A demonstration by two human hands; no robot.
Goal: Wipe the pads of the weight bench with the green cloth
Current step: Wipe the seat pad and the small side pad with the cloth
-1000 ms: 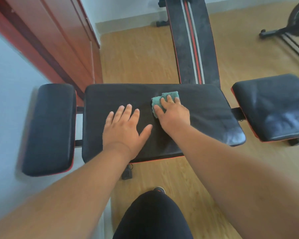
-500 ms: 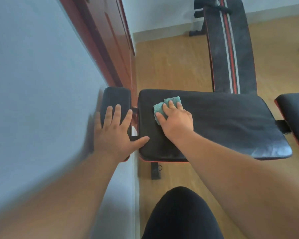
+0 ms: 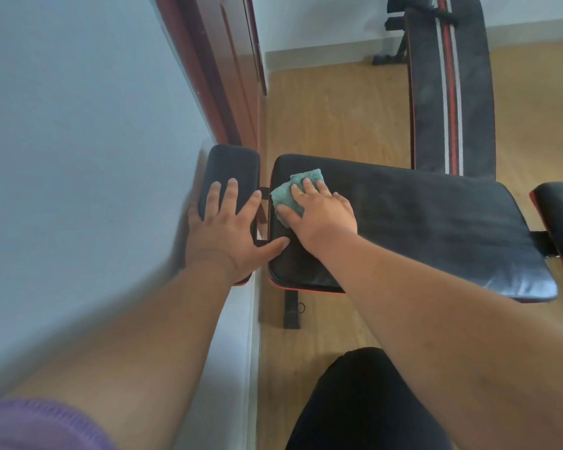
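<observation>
The weight bench has a wide black middle pad (image 3: 420, 222), a small black left pad (image 3: 231, 167) by the wall and a right pad (image 3: 559, 209) cut off at the frame edge. A crumpled green cloth (image 3: 290, 193) lies on the left end of the middle pad. My right hand (image 3: 322, 212) presses flat on the cloth, fingers over it. On the small left pad rests my left hand (image 3: 228, 232), fingers spread, its thumb reaching onto the middle pad's edge.
A grey wall (image 3: 78, 157) stands close on the left, with a red-brown wooden door (image 3: 234, 76) beyond it. A long black board with red and white stripes (image 3: 449, 92) lies on the wooden floor behind the bench. My dark-clothed knee (image 3: 364, 407) is below.
The cloth and my right hand have slid left along the middle pad to its left end. My left hand moved off the middle pad onto the small left pad. The view swung left.
</observation>
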